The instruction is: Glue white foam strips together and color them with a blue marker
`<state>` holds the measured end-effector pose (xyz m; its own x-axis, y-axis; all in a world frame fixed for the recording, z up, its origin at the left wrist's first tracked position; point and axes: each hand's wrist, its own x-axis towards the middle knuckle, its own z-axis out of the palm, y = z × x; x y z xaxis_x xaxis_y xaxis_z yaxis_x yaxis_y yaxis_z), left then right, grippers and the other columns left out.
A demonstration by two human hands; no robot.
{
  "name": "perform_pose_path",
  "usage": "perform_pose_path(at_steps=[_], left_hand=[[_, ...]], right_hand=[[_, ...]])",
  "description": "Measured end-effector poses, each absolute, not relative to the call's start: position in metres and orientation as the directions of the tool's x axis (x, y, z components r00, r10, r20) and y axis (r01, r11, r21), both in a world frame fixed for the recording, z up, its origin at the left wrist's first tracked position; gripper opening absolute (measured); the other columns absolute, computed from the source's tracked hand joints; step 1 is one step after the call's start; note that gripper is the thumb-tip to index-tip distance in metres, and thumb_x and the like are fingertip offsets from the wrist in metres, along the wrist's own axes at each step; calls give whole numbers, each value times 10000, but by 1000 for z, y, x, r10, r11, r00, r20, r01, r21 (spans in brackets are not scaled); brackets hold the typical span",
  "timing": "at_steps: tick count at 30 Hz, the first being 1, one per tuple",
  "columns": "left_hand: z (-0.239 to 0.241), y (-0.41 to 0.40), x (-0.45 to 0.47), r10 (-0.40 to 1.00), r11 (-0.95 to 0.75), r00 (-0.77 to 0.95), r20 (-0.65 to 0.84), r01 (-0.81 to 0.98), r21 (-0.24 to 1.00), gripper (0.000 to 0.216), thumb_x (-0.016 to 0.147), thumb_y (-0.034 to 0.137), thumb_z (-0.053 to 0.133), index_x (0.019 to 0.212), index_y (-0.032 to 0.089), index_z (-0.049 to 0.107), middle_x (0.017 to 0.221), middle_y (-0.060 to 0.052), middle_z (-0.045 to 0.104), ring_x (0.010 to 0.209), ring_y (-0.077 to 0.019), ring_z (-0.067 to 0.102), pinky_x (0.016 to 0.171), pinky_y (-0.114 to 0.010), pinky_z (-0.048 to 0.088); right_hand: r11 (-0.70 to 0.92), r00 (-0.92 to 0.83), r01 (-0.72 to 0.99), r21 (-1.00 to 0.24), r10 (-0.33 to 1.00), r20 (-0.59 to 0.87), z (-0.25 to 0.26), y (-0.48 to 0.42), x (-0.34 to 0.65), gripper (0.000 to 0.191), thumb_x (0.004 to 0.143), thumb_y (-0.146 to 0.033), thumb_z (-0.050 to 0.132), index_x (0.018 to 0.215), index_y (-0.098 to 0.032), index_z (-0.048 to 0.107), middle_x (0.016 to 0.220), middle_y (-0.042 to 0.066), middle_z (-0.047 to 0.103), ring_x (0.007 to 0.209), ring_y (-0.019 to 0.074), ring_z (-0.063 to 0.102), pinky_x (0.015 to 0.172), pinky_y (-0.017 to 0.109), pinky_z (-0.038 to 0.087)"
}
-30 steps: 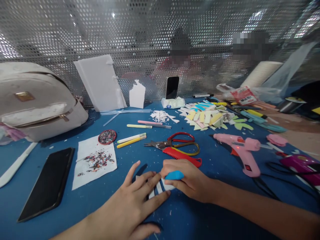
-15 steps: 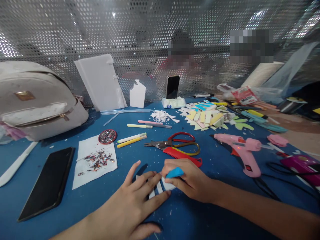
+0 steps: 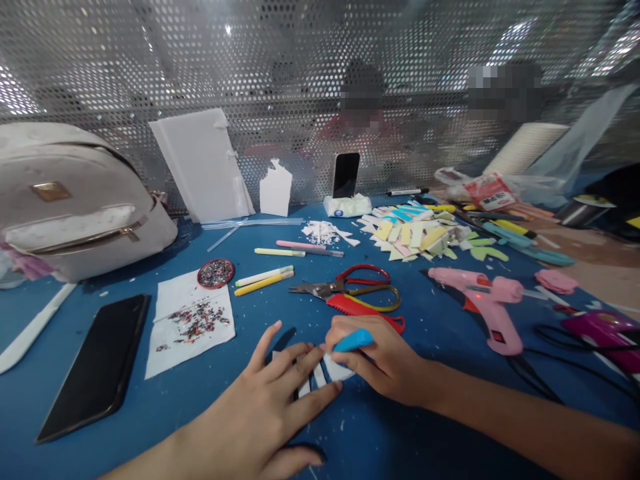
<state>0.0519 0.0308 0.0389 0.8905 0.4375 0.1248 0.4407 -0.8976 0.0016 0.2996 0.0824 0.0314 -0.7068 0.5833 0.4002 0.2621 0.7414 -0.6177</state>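
My right hand (image 3: 383, 360) is closed in a pinch around a blue pen-shaped tool (image 3: 354, 341), whose thick blue end points up and to the right. Its tip is hidden behind my fingers, so I cannot tell its exact kind. Under and beside my hands lie flat white strips (image 3: 319, 375), with a wider white piece (image 3: 336, 368) by the right fingers. My left hand (image 3: 280, 393) lies palm down with its fingers spread, pressing on the strips. Just beyond my right hand are scissors (image 3: 327, 288) with red and yellowish handles and a red-handled cutter (image 3: 360, 311).
A pink hot glue gun (image 3: 480, 293) lies right, its cord trailing. Left are a black phone (image 3: 95, 367), a paper sheet (image 3: 160, 347) with glitter, and a pale backpack (image 3: 75, 233). Several markers (image 3: 264, 283) and a pile of scraps (image 3: 415, 233) lie farther back, before a perforated metal panel (image 3: 280, 73).
My right hand and the blue tool have shifted very slightly right. The left hand stays in place. A small red light now glows on the glue gun.
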Motion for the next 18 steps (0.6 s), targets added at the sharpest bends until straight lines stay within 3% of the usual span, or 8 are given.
perform_pose_path(at_steps=[3, 7, 10, 13, 18], left_hand=[[39, 32, 52, 437, -898, 889, 136, 440, 7, 659, 1028, 589, 485, 1555, 207, 384, 1513, -158, 520, 1368, -340, 503, 1214, -659, -56], [38, 32, 52, 433, -898, 892, 131, 439, -19, 651, 1032, 588, 472, 1554, 209, 386, 1519, -145, 517, 1380, -330, 493, 1181, -619, -201], [39, 32, 51, 428, -898, 895, 130, 437, -48, 655, 1036, 600, 448, 1557, 209, 382, 1531, -148, 504, 1387, -324, 492, 1156, -580, -266], [41, 31, 51, 426, -897, 895, 135, 437, -67, 648, 1039, 605, 435, 1551, 209, 395, 1517, -154, 518, 1371, -321, 512, 1141, -557, -296], [41, 32, 52, 427, -896, 896, 125, 438, -79, 660, 1026, 618, 464, 1552, 224, 400, 1534, -147, 500, 1378, -329, 503, 1127, -565, -309]], right_hand=[[755, -720, 253, -605, 565, 404, 31, 83, 299, 225, 1072, -282, 458, 906, -206, 589, 822, 22, 656, 732, 164, 599, 673, 286, 437], [765, -672, 218, -606, 568, 476, 31, 83, 300, 201, 1066, -266, 476, 910, -210, 589, 819, 21, 673, 726, 162, 621, 687, 288, 462], [761, -601, 235, -604, 603, 525, 33, 82, 301, 237, 1057, -294, 501, 846, -212, 574, 702, -12, 615, 600, 141, 558, 595, 268, 426], [734, -593, 270, -623, 637, 493, 34, 80, 303, 282, 1042, -326, 529, 789, -210, 573, 632, -31, 563, 528, 128, 495, 537, 260, 375], [700, -616, 316, -641, 665, 423, 32, 81, 302, 278, 1026, -350, 555, 795, -200, 590, 653, -19, 598, 529, 126, 496, 537, 255, 360]])
